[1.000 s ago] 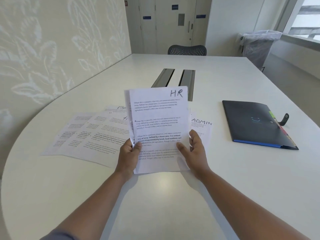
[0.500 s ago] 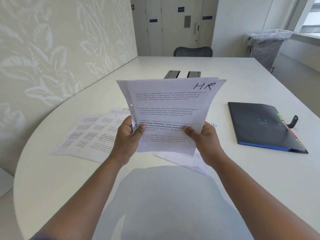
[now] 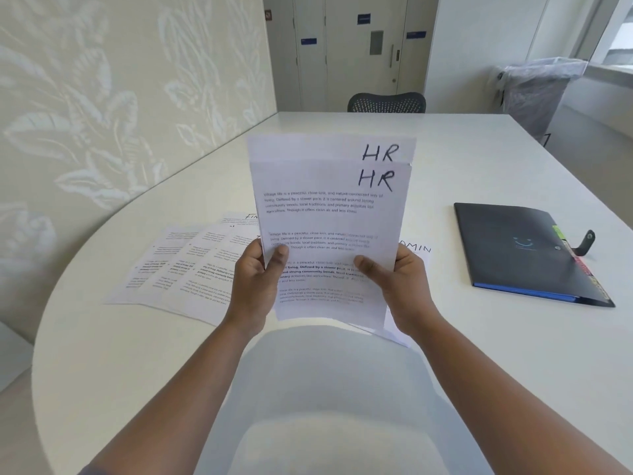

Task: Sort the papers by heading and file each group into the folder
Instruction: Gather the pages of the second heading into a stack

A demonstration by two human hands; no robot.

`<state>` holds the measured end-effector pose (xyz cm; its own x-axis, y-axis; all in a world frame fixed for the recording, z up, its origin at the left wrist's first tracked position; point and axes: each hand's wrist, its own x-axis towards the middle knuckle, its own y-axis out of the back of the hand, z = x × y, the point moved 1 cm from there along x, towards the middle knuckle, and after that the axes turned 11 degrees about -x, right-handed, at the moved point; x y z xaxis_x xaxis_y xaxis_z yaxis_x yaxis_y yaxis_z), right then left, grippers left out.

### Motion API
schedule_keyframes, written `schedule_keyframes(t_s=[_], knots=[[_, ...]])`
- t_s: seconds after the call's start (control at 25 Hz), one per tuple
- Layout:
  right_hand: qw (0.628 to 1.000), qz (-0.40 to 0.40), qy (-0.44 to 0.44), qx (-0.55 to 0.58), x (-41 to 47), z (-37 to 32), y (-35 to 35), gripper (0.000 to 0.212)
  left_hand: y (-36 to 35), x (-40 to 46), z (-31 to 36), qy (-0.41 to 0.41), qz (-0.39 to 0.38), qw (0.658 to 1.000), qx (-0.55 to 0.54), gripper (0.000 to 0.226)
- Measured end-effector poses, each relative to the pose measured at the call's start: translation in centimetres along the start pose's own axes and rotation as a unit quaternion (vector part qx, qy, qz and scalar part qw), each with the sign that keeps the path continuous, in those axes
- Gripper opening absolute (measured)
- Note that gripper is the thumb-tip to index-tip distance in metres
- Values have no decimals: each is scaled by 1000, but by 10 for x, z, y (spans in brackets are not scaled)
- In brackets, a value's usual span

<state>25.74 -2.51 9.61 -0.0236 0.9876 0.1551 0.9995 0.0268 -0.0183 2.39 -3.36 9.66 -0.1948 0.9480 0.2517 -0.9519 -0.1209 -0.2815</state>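
- Nearest, the left hand (image 3: 255,281) and right hand (image 3: 399,286) each pinch a side edge of the HR sheets (image 3: 330,231), thumbs on the printed face and the other fingers hidden behind. The sheets stand upright above the near part of the white table (image 3: 342,389).
- The bundle is uneven: a back sheet rides higher, so two "HR" headings show, one above the other. How many sheets are held cannot be told. With the hold set low on the pages, I judge that the tall upper part could flop over, or a loose back sheet could slide out if either pinch slackens.
- Squaring the edges by tapping them down could go wrong if the bottom corners catch the ADMIN sheet (image 3: 416,250), which lies just behind the right hand and is mostly hidden; it might be dragged along or swept into the wrong group.
- Left of the hands, the fanned papers (image 3: 185,269) lie overlapped, one heading starting "FIN". Setting the HR sheets down there would probably mix two headings.
- Farther right, well apart from the hands, the dark folder (image 3: 520,248) lies closed with coloured tabs along its right edge. Opening it while holding the bundle would need a freed hand, and a one-handed hold may let the sheets splay.
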Motion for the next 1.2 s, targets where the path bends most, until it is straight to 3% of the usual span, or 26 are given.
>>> schedule_keyframes(t_s=[0.16, 0.28, 0.44, 0.68, 0.8, 0.92, 1.08, 1.2], knots=[[999, -28, -5, 15, -3, 4, 2, 32, -3, -4, -2, -4, -4, 1000, -12, 31], [999, -46, -29, -3, -6, 6, 3, 25, -8, -8, -4, 20, -27, 999, -9, 32], [999, -40, -4, -12, -4, 3, 7, 19, -8, -4, -3, 42, -41, 998, 11, 30], [998, -41, -41, -38, -8, 18, 12, 16, -6, -9, -13, 109, -38, 993, 28, 20], [996, -48, -58, -40, -6, 22, 21, 12, -9, -3, -9, 133, 24, 986, -94, 21], [992, -53, -111, 37, -14, 31, 16, 15, -18, -3, -12, 156, 49, 954, -250, 31], [987, -23, -97, 127, -28, 36, -13, 22, -34, -20, -30, 190, -6, 942, -275, 33], [995, 57, -63, 52, -22, 26, 8, 20, -8, -5, -22, 187, 79, 934, -294, 18]])
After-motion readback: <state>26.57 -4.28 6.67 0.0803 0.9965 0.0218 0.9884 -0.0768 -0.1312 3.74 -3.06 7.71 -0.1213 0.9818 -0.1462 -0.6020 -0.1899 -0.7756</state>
